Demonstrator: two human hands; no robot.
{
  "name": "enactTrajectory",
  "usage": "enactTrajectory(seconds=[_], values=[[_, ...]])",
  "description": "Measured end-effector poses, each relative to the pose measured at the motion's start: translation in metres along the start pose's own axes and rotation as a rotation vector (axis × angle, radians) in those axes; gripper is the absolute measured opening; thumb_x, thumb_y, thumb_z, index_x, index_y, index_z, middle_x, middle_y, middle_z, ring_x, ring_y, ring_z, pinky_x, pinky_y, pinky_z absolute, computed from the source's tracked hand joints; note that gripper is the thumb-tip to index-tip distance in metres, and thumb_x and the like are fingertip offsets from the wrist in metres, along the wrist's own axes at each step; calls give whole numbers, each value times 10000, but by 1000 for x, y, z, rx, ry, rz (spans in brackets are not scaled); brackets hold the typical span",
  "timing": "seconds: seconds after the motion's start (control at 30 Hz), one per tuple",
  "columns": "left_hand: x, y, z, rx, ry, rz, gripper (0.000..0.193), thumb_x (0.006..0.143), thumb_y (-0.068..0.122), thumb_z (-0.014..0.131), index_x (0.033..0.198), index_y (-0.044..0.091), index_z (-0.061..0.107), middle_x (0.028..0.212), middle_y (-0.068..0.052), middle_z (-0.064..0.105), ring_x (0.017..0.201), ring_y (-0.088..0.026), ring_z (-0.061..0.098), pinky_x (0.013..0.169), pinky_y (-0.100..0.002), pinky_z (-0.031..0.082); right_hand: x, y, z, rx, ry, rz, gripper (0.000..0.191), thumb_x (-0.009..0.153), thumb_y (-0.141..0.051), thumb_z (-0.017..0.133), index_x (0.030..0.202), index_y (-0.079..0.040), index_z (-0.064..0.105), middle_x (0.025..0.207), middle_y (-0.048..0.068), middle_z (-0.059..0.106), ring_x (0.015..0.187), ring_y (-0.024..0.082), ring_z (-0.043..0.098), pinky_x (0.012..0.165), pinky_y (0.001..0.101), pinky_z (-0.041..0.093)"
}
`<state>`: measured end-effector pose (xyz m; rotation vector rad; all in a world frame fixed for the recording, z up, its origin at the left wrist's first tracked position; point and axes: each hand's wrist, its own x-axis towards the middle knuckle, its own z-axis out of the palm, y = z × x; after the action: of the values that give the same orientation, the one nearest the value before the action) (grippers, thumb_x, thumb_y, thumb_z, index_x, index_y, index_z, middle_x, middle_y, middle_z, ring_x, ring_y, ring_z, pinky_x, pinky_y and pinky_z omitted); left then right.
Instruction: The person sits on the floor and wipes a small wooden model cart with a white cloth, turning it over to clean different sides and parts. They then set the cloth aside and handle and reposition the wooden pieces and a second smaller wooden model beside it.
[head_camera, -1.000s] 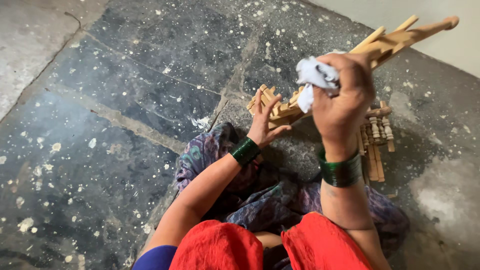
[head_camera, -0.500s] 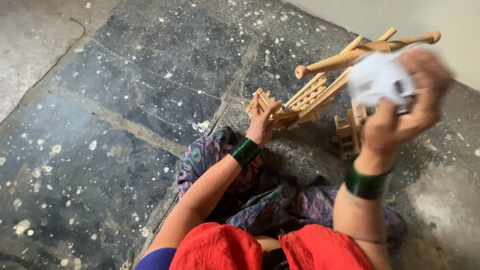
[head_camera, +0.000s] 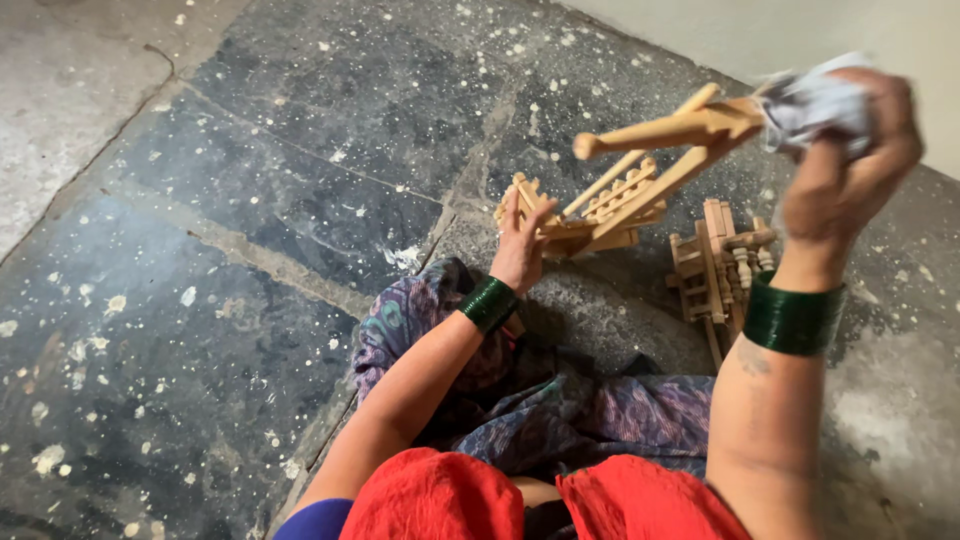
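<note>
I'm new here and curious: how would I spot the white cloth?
Start at the pale wall edging the dark stone floor. Before it, the right hand is raised. The white cloth is crumpled in that grip against the wooden frame, the only soft, pale thing among wooden pieces.

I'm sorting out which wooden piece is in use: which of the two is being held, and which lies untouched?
The wooden frame gripped by the left hand is held; the smaller wooden piece lies untouched on the floor.

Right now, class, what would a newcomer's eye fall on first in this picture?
The pale wooden frame, tilted up off the dark speckled stone floor, stands out first. The left hand grips its lower end, while the right hand, raised at upper right, presses a crumpled white cloth to its top.
</note>
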<state>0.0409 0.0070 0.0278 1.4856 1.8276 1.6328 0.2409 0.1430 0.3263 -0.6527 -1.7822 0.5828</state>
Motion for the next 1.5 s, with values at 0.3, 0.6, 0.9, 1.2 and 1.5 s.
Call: enactTrajectory(seconds=[0.3,0.6,0.9,1.2,1.5], values=[[2,-10,-8,9,-14,20,686,898,-73,617,1472,287,507,1666,-314,121,1421,-531,421,1097,-489,506,-18,35,6,-414,-95,-546,369,1045,-171,488,1381,-52,586,1350,186,610,1294,343,552,1217,542,402],[1,-2,-16,58,-40,17,702,858,-74,662,1438,298,523,1668,-310,125,1391,-507,459,1029,-462,556,1,69,-25,-787,51,-380,247,1084,-140,572,1324,-159,625,1325,61,682,1259,269,615,1164,489,428],[-3,-4,-11,-155,127,-126,636,901,63,728,1462,172,448,1184,-153,589,1038,-346,664,830,-392,618,-3,83,-33,-793,-58,-511,276,1037,-120,649,1265,-88,497,1314,78,521,1300,216,547,1126,359,536],[2,-14,-27,-187,101,34,434,869,-79,590,1269,88,621,1233,-132,638,1095,-312,702,869,-349,625,-7,78,-37,-822,-36,-518,147,1067,-136,665,1144,-48,576,1211,72,575,1144,215,630,967,342,595],[4,13,-42,-76,98,152,587,875,-15,699,1424,147,569,1191,-162,606,1043,-313,642,844,-388,557,6,62,-35,-789,-103,-614,266,960,-11,730,1191,-7,598,1146,136,566,1116,278,622,900,374,602]])
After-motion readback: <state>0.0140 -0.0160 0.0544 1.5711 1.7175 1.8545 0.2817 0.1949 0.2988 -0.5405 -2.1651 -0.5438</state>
